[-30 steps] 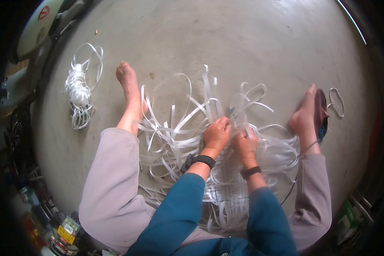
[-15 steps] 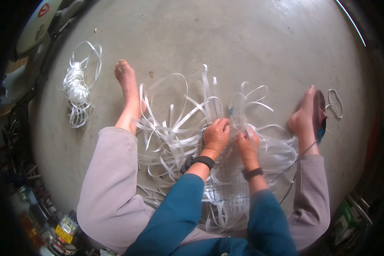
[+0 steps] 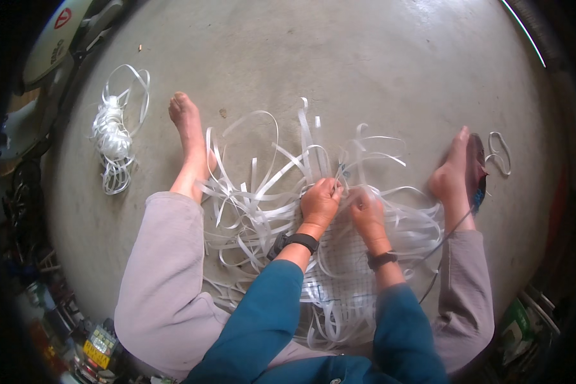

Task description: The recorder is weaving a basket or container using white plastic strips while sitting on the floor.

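Observation:
A partly woven mesh [image 3: 342, 256] of white plastic straps lies on the floor between my legs, with loose strap ends looping out around it. My left hand [image 3: 320, 203] is at its far part, thumb and fingers pinched on a white plastic strap [image 3: 341, 185]. Just to the right, my right hand [image 3: 368, 216] has its fingers curled together, slightly blurred. It seems to grip a strap too, though the fingertips hide most of it. A small blue mark [image 3: 345, 170] shows on the straps beyond my hands. Several long ends [image 3: 306, 128] stand up past the left hand.
A bundle of white strap [image 3: 114, 137] lies left of my bare left foot [image 3: 185, 118]. At my right foot [image 3: 451, 176] are a dark shoe [image 3: 477, 169] and a loose strap loop [image 3: 502, 153]. Parked vehicles and clutter [image 3: 96, 345] line the left edge.
My right hand has turned and drawn its fingers in, shifting slightly left. The left hand keeps its pinch almost in place. The strap ends near the blue mark have shifted a little.

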`<action>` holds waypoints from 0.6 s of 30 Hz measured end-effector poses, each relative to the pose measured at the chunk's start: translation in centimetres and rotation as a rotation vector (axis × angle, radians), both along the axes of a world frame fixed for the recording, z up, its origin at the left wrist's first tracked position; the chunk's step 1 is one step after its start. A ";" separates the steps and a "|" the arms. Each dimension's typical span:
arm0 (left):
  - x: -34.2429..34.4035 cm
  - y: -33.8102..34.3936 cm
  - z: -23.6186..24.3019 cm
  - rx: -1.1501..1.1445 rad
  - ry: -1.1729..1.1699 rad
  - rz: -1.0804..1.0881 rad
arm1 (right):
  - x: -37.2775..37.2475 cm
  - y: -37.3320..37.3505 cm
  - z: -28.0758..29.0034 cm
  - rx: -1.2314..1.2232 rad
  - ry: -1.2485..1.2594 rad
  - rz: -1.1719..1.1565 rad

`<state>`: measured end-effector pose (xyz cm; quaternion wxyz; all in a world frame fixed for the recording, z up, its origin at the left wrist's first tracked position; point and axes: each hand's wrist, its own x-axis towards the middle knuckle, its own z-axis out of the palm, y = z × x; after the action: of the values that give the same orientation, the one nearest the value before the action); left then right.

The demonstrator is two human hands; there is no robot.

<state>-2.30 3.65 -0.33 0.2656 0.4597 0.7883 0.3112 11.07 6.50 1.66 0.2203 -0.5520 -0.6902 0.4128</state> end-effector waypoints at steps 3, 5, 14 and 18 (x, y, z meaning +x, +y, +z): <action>0.2 0.0 -0.5 0.039 0.004 0.007 | 0.1 0.4 0.0 0.146 -0.047 0.018; 0.1 -0.2 -0.7 0.066 0.032 0.009 | -0.1 0.7 -0.1 0.058 -0.165 0.061; -0.1 -0.3 -0.1 0.092 0.065 0.004 | -2.2 3.4 -1.9 -0.117 -0.439 0.100; -19.4 5.7 9.0 0.172 -0.193 0.472 | -1.9 4.5 -2.8 -0.247 -0.577 0.206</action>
<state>-21.74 9.38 8.62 0.2196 0.2520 0.8155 0.4725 9.16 10.99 -1.09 -0.0960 -0.5959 -0.7210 0.3403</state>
